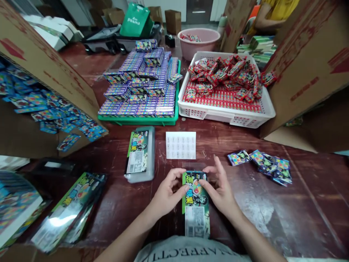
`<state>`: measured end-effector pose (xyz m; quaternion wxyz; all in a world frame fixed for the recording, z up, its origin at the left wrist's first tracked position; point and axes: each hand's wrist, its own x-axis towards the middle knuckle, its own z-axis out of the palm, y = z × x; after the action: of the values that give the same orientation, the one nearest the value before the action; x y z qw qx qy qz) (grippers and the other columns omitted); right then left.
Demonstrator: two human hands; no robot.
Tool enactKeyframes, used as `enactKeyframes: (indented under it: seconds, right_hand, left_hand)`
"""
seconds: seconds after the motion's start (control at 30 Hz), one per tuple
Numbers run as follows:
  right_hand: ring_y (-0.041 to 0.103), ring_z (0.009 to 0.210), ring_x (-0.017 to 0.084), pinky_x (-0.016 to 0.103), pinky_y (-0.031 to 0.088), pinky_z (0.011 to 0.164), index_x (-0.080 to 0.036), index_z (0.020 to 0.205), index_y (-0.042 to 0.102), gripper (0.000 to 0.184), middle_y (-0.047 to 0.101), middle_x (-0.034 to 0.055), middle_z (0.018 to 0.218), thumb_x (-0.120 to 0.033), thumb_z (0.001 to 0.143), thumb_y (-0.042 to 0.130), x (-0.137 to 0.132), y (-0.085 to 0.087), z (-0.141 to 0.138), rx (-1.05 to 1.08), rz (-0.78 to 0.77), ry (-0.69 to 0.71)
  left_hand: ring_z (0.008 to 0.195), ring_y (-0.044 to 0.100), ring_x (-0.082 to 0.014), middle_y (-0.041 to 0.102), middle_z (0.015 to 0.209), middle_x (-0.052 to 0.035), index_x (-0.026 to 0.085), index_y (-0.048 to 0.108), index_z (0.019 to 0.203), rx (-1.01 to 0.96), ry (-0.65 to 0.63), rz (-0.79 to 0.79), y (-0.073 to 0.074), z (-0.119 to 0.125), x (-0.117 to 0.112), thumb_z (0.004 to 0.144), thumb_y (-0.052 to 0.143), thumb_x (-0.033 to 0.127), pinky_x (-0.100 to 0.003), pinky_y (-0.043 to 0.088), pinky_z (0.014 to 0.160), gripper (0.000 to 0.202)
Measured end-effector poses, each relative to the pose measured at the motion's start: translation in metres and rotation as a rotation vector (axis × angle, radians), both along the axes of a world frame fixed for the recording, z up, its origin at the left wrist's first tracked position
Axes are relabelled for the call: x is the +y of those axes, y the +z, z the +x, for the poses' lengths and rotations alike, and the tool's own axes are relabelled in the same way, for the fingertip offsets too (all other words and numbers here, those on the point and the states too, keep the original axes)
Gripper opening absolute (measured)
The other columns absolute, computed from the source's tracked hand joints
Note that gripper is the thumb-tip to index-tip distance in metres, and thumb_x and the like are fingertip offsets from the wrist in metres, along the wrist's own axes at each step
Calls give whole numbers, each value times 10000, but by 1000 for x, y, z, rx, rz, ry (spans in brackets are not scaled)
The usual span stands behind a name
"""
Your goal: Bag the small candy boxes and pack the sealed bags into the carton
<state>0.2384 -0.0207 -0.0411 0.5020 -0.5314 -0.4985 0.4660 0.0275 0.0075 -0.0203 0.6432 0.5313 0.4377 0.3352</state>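
In the head view, a green-and-black flat rectangular package with a glossy printed face (194,198) lies upright to the wearer, just in front of the body, at the near edge of the dark red-brown glossy tabletop (305,207). The left hand (171,193) grips its upper left side, thumb on the face and forefinger at the top edge. The right hand (219,187) pinches the upper right corner, thumb likewise on the face, its other fingers loosely spread.

The package is probably light, fairly stiff and slick, easily creased or dented by hard pressing; its side edges and upper corners seem the best hold. Beyond it lies a white rectangular sheet of round labels (181,145), with a clear plastic box under a green-and-black printed card (139,156) to the left and small blue-purple glossy packets (271,167) to the right.
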Motion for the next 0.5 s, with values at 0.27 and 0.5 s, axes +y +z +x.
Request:
enactKeyframes:
  seconds: [0.27, 0.5]
  right_hand:
    - [629, 816, 132, 306, 568, 766, -364, 1586, 193, 724, 580, 48, 1148, -303, 969, 569, 7, 4, 13, -60, 10, 4]
    - [659, 954, 189, 429, 529, 972, -345, 1609, 34, 873, 647, 9, 950, -262, 948, 598, 11, 11, 11, 34, 40, 15]
  left_hand:
    - [1106, 618, -213, 680, 1161, -75, 193, 658, 970, 86, 77, 47, 5, 7, 17, 940, 602, 297, -385, 455, 1003, 122]
    - [1037, 636, -194, 691, 1095, -52, 224, 608, 1235, 67, 139, 0, 9, 10, 17, 899, 652, 291, -363, 485, 961, 346]
